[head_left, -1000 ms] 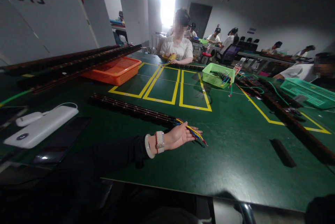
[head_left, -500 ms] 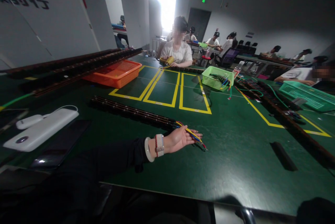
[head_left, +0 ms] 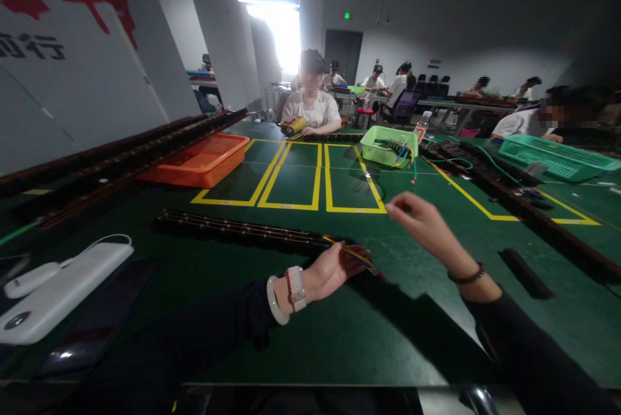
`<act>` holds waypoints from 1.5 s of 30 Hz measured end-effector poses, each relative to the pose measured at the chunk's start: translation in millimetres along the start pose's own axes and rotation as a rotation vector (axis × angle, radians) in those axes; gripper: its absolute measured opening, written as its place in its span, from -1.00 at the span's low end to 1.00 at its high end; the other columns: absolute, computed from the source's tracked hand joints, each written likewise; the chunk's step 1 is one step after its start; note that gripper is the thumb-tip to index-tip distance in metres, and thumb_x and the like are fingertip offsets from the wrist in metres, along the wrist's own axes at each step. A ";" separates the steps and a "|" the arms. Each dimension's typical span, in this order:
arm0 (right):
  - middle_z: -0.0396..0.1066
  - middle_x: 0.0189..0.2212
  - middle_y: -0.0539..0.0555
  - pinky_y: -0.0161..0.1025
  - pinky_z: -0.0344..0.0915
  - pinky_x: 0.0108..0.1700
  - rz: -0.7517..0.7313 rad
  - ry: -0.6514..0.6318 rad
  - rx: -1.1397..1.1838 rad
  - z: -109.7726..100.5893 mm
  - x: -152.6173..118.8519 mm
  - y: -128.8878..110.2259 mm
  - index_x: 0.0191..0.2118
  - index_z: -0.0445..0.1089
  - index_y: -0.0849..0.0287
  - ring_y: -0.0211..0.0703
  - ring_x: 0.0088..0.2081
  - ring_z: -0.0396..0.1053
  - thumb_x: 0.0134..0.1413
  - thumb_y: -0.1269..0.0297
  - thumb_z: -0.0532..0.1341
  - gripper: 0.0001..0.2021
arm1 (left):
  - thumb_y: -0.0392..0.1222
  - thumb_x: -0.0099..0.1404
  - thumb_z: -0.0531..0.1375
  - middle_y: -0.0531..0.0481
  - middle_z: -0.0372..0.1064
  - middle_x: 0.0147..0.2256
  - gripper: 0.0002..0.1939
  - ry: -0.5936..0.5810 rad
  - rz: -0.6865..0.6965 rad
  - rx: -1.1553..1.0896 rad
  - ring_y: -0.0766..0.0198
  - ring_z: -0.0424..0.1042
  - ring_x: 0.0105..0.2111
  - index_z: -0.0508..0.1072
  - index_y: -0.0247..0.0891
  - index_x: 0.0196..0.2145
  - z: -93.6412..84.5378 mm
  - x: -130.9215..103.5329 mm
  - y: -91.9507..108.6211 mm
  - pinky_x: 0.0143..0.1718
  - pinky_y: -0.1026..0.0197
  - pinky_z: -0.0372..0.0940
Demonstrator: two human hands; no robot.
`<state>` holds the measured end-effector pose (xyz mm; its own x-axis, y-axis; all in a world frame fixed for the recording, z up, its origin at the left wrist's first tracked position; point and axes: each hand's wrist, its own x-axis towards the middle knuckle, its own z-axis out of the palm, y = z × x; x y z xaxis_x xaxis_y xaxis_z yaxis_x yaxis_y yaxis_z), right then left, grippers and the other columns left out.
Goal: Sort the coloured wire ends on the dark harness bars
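My left hand [head_left: 337, 269] rests palm up on the green table, fingers stretched out. Across its fingers run the loose ends of thin wires [head_left: 356, 255], yellow, blue and red; the thumb lies beside them. These wires come out of the right end of a long dark strip [head_left: 237, 229] with fine lines along its top. Above the table, to the right of the wire tips, hovers my right hand [head_left: 427, 224]. Its thumb and forefinger come together in a pinch; anything between their tips is too small to make out.
An orange basket [head_left: 213, 163] stands at the left by long dark strips [head_left: 121, 150]. A light green basket [head_left: 388, 147] holds wired parts. White power bank [head_left: 68, 289] and black phone [head_left: 101, 311] lie at left, a short black piece [head_left: 525, 273] at right. A co-worker [head_left: 310, 105] sits opposite.
My right hand has come into view from the right and is over the table. The left hand stays under the wires, its fingers slightly more curled. The view has shifted.
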<state>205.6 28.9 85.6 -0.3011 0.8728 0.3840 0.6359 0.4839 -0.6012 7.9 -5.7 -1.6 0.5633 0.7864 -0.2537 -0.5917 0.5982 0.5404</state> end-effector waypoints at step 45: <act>0.36 -0.35 0.12 -0.26 0.18 -0.30 -0.400 -0.237 -0.533 72.3 -28.7 -1.0 -0.17 0.44 0.19 -0.20 -0.34 0.29 0.24 0.36 0.04 -0.78 | -0.21 0.32 0.05 -0.19 0.43 -0.22 -0.83 0.113 0.150 0.028 0.20 0.39 -0.11 0.34 -0.35 -0.36 0.5 1.7 0.6 0.04 0.06 0.21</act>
<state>162.2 7.9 24.5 -0.6923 0.6541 0.3048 0.6873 0.7263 0.0026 8.8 -4.1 -1.3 0.4009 0.8796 -0.2560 -0.6470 0.4697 0.6006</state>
